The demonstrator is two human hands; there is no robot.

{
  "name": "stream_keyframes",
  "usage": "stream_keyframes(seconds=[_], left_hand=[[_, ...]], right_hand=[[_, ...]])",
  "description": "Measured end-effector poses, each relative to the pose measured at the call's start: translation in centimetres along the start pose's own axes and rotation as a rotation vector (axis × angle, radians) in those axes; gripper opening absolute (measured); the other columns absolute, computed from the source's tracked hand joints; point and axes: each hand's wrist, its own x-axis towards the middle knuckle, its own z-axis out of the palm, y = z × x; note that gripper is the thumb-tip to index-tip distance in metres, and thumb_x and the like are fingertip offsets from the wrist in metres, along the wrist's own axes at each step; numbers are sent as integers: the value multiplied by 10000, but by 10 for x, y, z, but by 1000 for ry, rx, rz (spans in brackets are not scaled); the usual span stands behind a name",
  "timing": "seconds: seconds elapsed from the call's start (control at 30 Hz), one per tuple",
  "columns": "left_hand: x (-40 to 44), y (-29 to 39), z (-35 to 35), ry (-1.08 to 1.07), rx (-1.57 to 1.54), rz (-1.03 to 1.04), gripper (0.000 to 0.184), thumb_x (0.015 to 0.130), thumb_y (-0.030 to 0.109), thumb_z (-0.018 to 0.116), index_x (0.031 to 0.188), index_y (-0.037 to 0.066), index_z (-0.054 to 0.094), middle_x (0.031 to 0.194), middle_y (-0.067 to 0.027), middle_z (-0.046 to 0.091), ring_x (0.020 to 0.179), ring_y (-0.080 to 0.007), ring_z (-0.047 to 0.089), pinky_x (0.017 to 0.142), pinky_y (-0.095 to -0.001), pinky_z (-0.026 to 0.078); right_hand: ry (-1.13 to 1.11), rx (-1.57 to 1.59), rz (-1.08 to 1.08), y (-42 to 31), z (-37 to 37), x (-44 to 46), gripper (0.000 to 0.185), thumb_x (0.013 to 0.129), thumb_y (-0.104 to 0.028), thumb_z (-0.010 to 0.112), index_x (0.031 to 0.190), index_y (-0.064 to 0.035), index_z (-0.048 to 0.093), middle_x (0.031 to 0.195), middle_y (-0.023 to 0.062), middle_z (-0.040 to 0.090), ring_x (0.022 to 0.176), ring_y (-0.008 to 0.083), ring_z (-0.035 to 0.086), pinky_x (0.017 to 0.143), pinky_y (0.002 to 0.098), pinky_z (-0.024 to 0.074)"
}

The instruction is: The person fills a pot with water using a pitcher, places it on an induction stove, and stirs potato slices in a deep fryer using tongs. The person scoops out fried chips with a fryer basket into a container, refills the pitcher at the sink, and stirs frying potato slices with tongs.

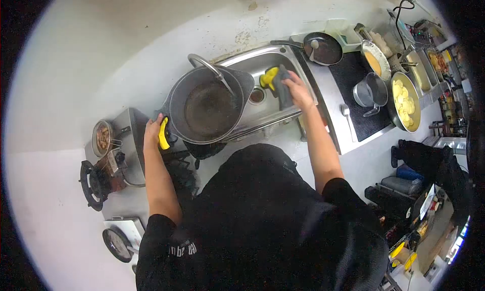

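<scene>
A large dark grey pot [209,109] rests over the left part of the steel sink [242,63], tilted so that its stained inside faces me. My left hand [152,131] is closed at the pot's left side, around its handle, where a curved yellow piece [163,133] shows beside my fingers. My right hand [299,91], over the right side of the basin, grips a grey cloth [284,88]. A yellow piece [269,78] shows at the cloth's left end; I cannot tell if it is part of it. The curved tap [202,62] reaches over the pot, and the drain [257,95] shows below the cloth.
Right of the sink, a frying pan [323,49], a clear jug [370,91], a spoon [349,121] and a bowl of yellow slices [405,104] stand on the counter. Left are a burner [92,185] and a small pan [102,138]. Another person's dark clothing [429,159] shows far right.
</scene>
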Motion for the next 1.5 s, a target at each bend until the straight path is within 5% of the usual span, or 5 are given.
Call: stream_keyframes(seconds=[0.37, 0.43, 0.63, 0.73, 1.5], left_hand=[[12, -5, 1, -36, -52, -75, 902, 823, 364, 673, 1402, -79, 140, 1314, -227, 445, 1060, -252, 550, 811, -339, 481], [4, -1, 2, -10, -33, -21, 819, 827, 348, 665, 1325, -160, 258, 1281, -263, 455, 1086, -286, 538, 865, -345, 456], [17, -6, -3, -100, -49, -50, 936, 814, 369, 681, 1401, -88, 114, 1359, -245, 383, 1118, -268, 516, 838, -352, 474], [23, -14, 2, 4, -39, -16, 779, 835, 336, 660, 1312, -155, 287, 1268, -254, 470, 1070, -284, 546, 867, -344, 456], [14, -10, -1, -49, -49, 11, 812, 836, 350, 656, 1330, -155, 256, 1309, -283, 425, 1130, -305, 514, 915, -354, 431]], right_hand=[[-184, -355, -249, -63, 83, 3, 419, 802, -57, 559, 1217, -35, 512, 945, 83, 620, 838, 145, 579, 748, 268, 472], [-175, -416, -268, -69, 85, -1, 423, 809, -54, 547, 1230, -51, 509, 934, 99, 633, 812, 163, 594, 748, 280, 477], [-107, -420, -272, -63, 88, 4, 412, 779, -53, 546, 1191, -60, 535, 972, 137, 640, 861, 222, 616, 785, 326, 480], [-109, -468, -251, -59, 85, 6, 416, 776, -64, 550, 1191, -71, 537, 982, 146, 639, 866, 244, 621, 791, 337, 481], [-164, -562, -266, -65, 88, 10, 437, 772, -37, 553, 1208, -61, 532, 1001, 156, 637, 915, 232, 608, 825, 324, 467]])
